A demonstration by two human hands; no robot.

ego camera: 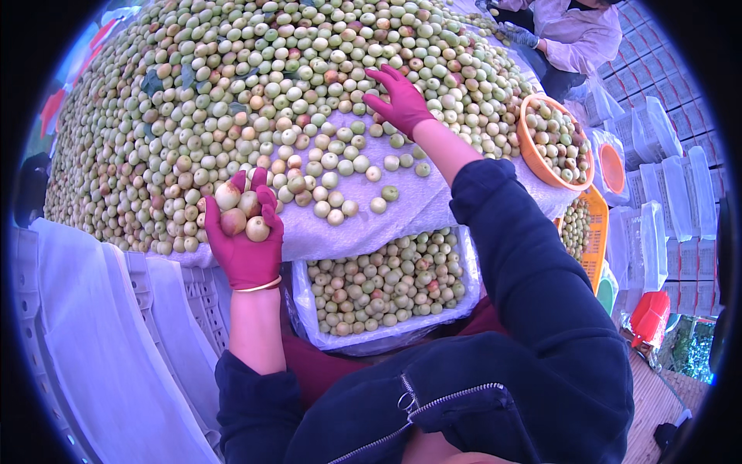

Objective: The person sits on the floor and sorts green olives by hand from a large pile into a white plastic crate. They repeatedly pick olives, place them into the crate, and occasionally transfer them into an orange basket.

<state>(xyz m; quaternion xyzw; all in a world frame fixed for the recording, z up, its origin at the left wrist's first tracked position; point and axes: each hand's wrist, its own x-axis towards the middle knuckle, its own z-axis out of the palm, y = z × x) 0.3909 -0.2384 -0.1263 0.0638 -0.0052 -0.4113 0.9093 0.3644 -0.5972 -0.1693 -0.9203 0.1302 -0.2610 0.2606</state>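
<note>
A broad heap of small round green fruits (324, 52) that look like jujubes, some flushed reddish brown, covers a lilac-looking padded sheet (348, 232). My left hand (246, 249), in a magenta glove, is turned palm up and cups several of the fruits (233, 221) against its curled fingers. Over the near part of the heap, my right hand (400, 101) in a matching glove reaches out with fingers spread and nothing visibly held. Loose fruits (345, 168) lie scattered on the sheet between both hands. Below the sheet's edge, a plastic-lined crate (379, 333) is full of similar fruits.
An orange basket (524, 139) of browner fruits stands at the right, above a yellow crate (597, 243) also holding fruit. At the upper right a co-worker's gloved hand (519, 35) is by the heap. Lined crates (87, 325) flank my left; stacked boxes (684, 122) stand far right.
</note>
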